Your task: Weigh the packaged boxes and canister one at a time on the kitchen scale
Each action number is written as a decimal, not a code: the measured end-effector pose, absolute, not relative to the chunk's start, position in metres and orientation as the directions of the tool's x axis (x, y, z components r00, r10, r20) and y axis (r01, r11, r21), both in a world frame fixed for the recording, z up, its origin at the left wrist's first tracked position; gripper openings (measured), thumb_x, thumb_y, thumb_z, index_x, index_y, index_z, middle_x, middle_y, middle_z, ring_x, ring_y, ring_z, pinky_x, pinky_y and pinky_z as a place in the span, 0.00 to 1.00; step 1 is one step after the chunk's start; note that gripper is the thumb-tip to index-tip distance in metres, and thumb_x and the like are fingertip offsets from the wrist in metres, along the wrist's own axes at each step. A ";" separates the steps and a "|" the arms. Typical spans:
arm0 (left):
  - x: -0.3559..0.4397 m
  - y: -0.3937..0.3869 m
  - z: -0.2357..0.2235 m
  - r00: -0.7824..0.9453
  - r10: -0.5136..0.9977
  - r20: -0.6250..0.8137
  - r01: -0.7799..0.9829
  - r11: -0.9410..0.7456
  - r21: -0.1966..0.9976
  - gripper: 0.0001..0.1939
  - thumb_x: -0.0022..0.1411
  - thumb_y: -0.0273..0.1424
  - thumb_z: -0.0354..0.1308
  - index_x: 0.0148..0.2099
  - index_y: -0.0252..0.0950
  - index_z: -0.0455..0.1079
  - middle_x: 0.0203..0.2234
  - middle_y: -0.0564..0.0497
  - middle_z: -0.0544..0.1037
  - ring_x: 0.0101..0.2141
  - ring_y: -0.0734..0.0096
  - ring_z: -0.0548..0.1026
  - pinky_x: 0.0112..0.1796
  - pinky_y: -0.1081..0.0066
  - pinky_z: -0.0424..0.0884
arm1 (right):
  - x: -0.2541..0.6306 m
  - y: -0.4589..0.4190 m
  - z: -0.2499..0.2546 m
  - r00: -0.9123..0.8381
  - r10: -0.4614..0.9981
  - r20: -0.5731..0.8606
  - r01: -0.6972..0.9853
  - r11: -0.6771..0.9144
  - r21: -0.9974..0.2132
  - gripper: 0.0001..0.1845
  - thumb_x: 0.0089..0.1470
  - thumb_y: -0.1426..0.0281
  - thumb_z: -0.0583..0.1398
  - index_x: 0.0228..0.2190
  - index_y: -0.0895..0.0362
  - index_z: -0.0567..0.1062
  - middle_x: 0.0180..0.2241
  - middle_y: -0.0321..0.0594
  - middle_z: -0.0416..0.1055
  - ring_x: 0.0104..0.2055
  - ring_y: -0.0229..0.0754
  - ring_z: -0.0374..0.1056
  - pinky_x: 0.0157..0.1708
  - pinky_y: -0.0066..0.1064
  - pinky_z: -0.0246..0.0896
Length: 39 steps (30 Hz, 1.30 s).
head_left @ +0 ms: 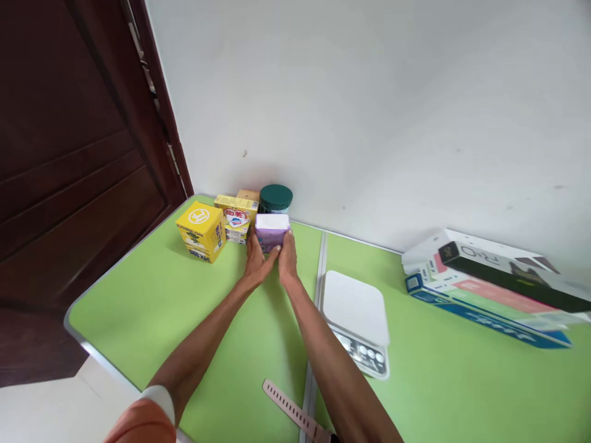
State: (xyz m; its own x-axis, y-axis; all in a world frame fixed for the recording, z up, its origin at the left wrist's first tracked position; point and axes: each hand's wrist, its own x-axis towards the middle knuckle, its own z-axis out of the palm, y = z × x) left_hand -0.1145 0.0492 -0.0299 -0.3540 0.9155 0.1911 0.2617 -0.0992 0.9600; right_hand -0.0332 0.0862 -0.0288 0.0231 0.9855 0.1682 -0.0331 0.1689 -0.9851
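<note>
Between my two hands is a small purple pack with a white top [272, 232], standing at the back of the green table [221, 320]. My left hand [257, 258] grips its left side, the thumb reaching across the lower front. Fingers of my right hand [287, 255] press on its right side. Just behind the pack stands a jar with a dark green lid [276, 195]. A flat yellow carton [236, 215] with red print is close to my left hand, and a yellow cube-shaped box [201, 231] stands further left.
A white kitchen scale [356, 307] lies right of my right forearm. Several long boxes [494, 283] are stacked at the right against the wall [369, 111]. A pink strap [290, 403] lies near the front. Behind the yellow carton shows a tan object [248, 194].
</note>
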 end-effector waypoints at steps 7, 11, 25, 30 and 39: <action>-0.091 -0.019 0.005 -0.346 0.903 0.256 0.242 -0.177 0.954 0.43 0.65 0.48 0.62 0.75 0.47 0.49 0.72 0.43 0.57 0.73 0.47 0.55 0.72 0.44 0.52 | -0.005 0.011 0.020 0.026 0.983 0.181 -0.040 0.181 -0.983 0.43 0.67 0.39 0.47 0.65 0.59 0.66 0.67 0.52 0.65 0.68 0.50 0.60 0.68 0.46 0.54; -0.052 -0.061 0.027 -0.221 0.931 0.289 0.200 -0.247 0.948 0.41 0.68 0.48 0.60 0.75 0.46 0.47 0.70 0.41 0.60 0.70 0.47 0.60 0.70 0.43 0.56 | 0.046 -0.040 0.042 0.091 0.972 0.215 0.016 0.214 -0.977 0.38 0.68 0.42 0.49 0.68 0.51 0.63 0.67 0.48 0.64 0.67 0.51 0.62 0.67 0.49 0.57; 0.028 -0.069 -0.005 0.133 0.966 0.224 0.233 -0.250 0.940 0.47 0.69 0.47 0.61 0.78 0.41 0.41 0.73 0.37 0.54 0.73 0.48 0.54 0.71 0.48 0.53 | 0.160 -0.071 -0.002 0.346 0.915 0.207 0.186 0.149 -0.971 0.39 0.68 0.43 0.48 0.65 0.55 0.71 0.62 0.53 0.71 0.65 0.56 0.66 0.66 0.53 0.58; 0.005 -0.059 -0.021 -0.031 0.995 0.098 0.130 -0.093 0.987 0.43 0.70 0.55 0.55 0.78 0.44 0.46 0.76 0.40 0.50 0.74 0.49 0.52 0.72 0.47 0.51 | 0.189 -0.064 -0.032 0.513 0.851 0.115 0.123 0.060 -0.991 0.43 0.67 0.40 0.47 0.64 0.58 0.71 0.66 0.54 0.68 0.69 0.57 0.62 0.69 0.54 0.53; -0.011 -0.038 -0.046 -0.169 0.981 -0.094 -0.223 0.054 0.973 0.46 0.65 0.62 0.55 0.74 0.38 0.55 0.73 0.34 0.60 0.70 0.49 0.65 0.69 0.51 0.62 | 0.200 -0.059 -0.057 0.553 0.829 0.088 0.111 0.031 -0.993 0.41 0.67 0.40 0.50 0.62 0.58 0.71 0.62 0.56 0.72 0.65 0.56 0.67 0.66 0.52 0.58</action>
State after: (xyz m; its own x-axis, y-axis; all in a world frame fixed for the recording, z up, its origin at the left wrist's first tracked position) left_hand -0.0112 -0.0375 -0.0464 -0.1692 0.9811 -0.0935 -0.2230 0.0543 0.9733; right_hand 0.2004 -0.0589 -0.0574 0.5529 0.8286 0.0878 0.1113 0.0310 -0.9933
